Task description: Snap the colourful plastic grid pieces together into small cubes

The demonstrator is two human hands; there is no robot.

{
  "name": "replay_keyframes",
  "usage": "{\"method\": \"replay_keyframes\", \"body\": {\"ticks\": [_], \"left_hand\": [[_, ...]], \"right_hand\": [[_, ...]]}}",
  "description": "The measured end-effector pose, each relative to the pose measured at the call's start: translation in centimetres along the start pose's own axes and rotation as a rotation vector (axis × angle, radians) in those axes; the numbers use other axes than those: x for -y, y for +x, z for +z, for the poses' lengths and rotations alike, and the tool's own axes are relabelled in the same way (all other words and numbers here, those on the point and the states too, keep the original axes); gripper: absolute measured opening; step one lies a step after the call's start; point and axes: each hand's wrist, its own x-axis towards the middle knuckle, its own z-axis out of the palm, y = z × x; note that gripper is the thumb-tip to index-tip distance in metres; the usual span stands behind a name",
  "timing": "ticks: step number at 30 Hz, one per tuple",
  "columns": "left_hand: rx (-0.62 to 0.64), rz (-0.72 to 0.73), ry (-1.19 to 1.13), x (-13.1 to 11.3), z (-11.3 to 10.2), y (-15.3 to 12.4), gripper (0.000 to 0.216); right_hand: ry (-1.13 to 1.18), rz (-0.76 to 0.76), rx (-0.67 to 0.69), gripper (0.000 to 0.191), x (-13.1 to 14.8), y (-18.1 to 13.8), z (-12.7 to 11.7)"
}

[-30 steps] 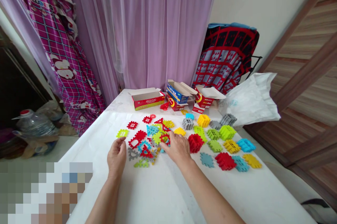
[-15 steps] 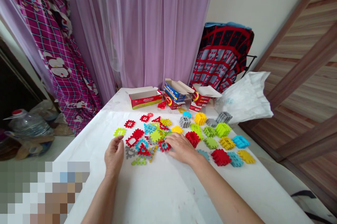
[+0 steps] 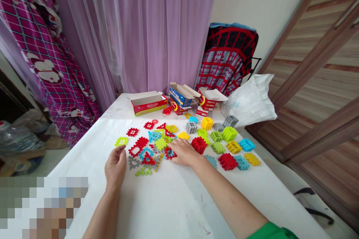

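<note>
A heap of flat toothed plastic pieces [image 3: 153,145] in red, blue, green, yellow and grey lies in the middle of the white table [image 3: 168,201]. My right hand [image 3: 183,152] rests palm down at the heap's right edge, its fingertips on a red and blue piece [image 3: 169,153]. My left hand [image 3: 115,167] lies on the table just left of the heap, fingers loosely curled with nothing in them, near a grey gear piece [image 3: 134,162]. To the right stand several assembled cubes, among them a red cube [image 3: 199,144] next to my right hand.
Three opened cardboard boxes [image 3: 179,100] sit at the table's far edge, with a white plastic bag [image 3: 251,100] to their right. Purple curtains hang behind. A chair draped in red and black cloth [image 3: 226,57] stands beyond the table. Wooden panelling runs along the right.
The view has shifted to the right and slightly up. My right hand has drawn the red and blue piece a little toward me out of the heap. My left hand stays in place.
</note>
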Motion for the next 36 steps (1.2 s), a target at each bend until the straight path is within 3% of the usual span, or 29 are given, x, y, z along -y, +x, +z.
{"method": "replay_keyframes", "body": {"ticks": [5, 9, 14, 18, 21, 36], "left_hand": [[-0.001, 0.001, 0.011, 0.1, -0.1, 0.1, 0.038], [0.014, -0.027, 0.020, 0.0, -0.1, 0.0, 0.040], [-0.008, -0.037, 0.048, -0.3, -0.1, 0.0, 0.038], [-0.004, -0.058, 0.048, -0.8, -0.1, -0.1, 0.037], [0.001, -0.065, 0.057, -0.9, -0.2, -0.2, 0.038], [-0.014, -0.040, 0.098, -1.1, -0.3, -0.2, 0.035]], "right_hand": [[-0.039, 0.039, 0.050, 0.026, 0.8, 0.4, -0.3], [0.037, 0.014, 0.008, 0.035, 0.1, -0.3, -1.3], [0.152, 0.031, -0.097, 0.048, -4.5, -3.0, -4.7], [0.104, 0.120, -0.032, 0.047, -9.2, -4.7, -7.2], [0.044, 0.099, 0.023, 0.045, -11.1, -5.2, -7.7], [-0.132, 0.016, 0.200, 0.045, -10.5, -3.8, -8.0]]}}
